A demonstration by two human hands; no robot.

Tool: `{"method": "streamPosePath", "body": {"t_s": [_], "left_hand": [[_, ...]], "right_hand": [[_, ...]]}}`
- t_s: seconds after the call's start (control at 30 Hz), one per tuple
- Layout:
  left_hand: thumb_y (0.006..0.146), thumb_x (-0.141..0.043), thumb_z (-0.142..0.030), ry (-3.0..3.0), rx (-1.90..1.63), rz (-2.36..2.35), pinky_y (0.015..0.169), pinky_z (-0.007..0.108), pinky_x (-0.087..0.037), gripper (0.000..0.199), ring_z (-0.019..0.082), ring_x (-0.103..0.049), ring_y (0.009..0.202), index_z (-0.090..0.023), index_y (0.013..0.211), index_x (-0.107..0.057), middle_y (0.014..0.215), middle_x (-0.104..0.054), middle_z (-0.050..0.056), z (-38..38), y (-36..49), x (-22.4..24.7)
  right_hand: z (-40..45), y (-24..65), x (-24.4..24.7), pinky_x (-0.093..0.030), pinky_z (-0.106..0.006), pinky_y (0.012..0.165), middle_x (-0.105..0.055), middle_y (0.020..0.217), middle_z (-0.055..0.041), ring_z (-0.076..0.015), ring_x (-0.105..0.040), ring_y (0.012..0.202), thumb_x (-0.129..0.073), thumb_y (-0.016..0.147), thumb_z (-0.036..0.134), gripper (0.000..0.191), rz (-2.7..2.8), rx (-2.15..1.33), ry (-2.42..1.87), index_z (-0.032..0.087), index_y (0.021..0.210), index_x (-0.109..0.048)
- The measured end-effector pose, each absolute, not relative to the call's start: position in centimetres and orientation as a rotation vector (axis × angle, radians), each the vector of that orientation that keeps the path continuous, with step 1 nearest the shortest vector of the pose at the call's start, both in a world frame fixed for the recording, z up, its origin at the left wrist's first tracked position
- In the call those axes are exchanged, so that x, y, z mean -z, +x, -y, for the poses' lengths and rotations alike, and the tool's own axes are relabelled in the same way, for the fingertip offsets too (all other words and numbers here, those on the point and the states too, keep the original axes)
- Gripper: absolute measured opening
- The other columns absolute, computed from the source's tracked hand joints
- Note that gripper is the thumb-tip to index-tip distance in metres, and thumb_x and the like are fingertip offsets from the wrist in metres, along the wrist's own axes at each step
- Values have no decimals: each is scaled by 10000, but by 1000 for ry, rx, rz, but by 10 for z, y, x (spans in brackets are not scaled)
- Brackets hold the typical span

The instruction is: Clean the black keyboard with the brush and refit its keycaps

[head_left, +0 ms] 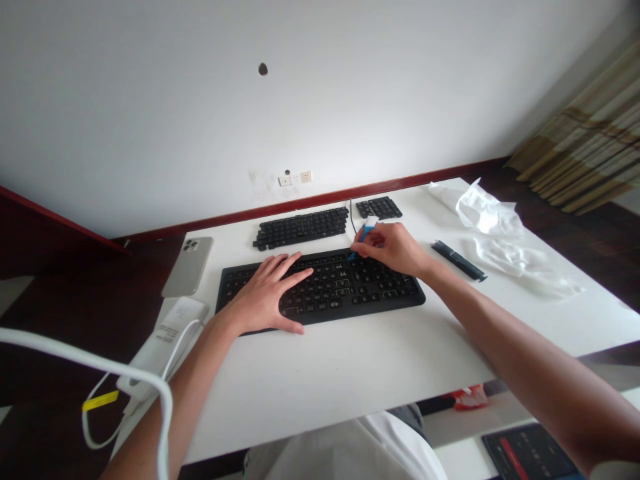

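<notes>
A black keyboard base point(325, 287) lies near the middle of the white table, its key positions showing as small squares. Spread flat over its left part, my left hand point(267, 293) rests with fingers apart and the thumb at the front edge. My right hand point(393, 247) pinches a small blue brush point(369, 229) with white bristles pointing up. The brush's lower blue end meets the keyboard near its back edge, right of centre. Behind the base sit a block of black keycaps point(303, 227) and a smaller group of keycaps point(380, 208).
At the table's left are a phone point(187, 268) and a white power bank point(167, 337) with a white cable point(90, 360). To the right lie a black strip point(459, 260) and crumpled clear plastic point(483, 207). A wall with sockets point(296, 178) stands behind.
</notes>
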State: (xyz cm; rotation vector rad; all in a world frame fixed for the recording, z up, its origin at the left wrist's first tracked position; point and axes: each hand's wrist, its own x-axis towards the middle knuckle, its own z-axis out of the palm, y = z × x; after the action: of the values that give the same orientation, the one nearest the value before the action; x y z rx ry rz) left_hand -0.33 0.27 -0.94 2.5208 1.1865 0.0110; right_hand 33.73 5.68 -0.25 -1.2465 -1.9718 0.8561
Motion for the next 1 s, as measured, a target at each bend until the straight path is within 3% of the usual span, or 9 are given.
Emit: {"method": "streamPosePath", "body": {"t_s": [0.2, 0.4, 1.0], "left_hand": [[702, -801, -818, 2507, -14, -1189, 1315, 625, -162, 1166, 461, -125, 1622, -393, 1677, -326, 1804, -77, 34, -3, -3, 9], [694, -807, -817, 2505, -28, -1188, 1317, 627, -161, 1170, 463, -132, 1621, -402, 1676, -325, 1804, -80, 27, -2, -4, 10], [699, -784, -840, 2515, -3, -1188, 1317, 622, -160, 1177, 443, -101, 1632, -413, 1682, -295, 1806, -50, 18, -3, -4, 10]], "right_hand": [[-61, 346, -6, -481, -331, 653, -783, 926, -54, -176, -620, 667, -613, 973, 538, 388, 2093, -880, -1203, 184, 914, -762], [-62, 353, -14, -510, -326, 717, -787, 932, -49, -210, -704, 772, -580, 1006, 469, 313, 2232, -924, -1100, 203, 988, -744], [-61, 348, -15, -514, -323, 730, -789, 880, -48, -208, -721, 772, -552, 1022, 411, 284, 2354, -863, -1130, 197, 1075, -732]]}}
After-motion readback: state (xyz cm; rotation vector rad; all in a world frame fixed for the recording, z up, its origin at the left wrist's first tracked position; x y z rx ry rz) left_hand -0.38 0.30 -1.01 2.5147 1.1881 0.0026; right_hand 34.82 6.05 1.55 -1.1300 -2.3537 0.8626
